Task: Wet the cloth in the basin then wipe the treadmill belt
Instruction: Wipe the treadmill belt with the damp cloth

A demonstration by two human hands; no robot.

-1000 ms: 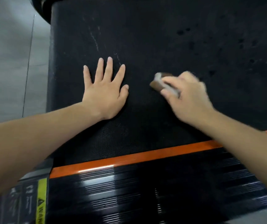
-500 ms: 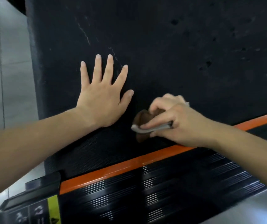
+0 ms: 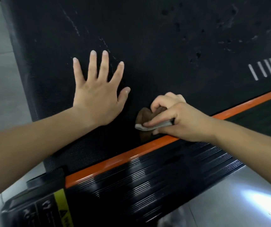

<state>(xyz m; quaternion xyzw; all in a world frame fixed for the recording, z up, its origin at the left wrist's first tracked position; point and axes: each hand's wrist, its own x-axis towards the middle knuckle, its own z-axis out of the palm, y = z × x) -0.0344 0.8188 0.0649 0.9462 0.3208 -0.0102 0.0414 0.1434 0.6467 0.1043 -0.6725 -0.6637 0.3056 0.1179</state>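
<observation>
Pulled the cloth [image 3: 145,118] back across the treadmill belt [image 3: 164,46] from its middle to its near edge, gripping it in the curled right hand [image 3: 185,119] just beside the orange strip [image 3: 115,158], with the left hand [image 3: 97,99] flat on the belt, fingers spread, toward the left edge.

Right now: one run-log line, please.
phase: wipe | left hand: flat on belt | right hand: grips cloth by orange strip
</observation>
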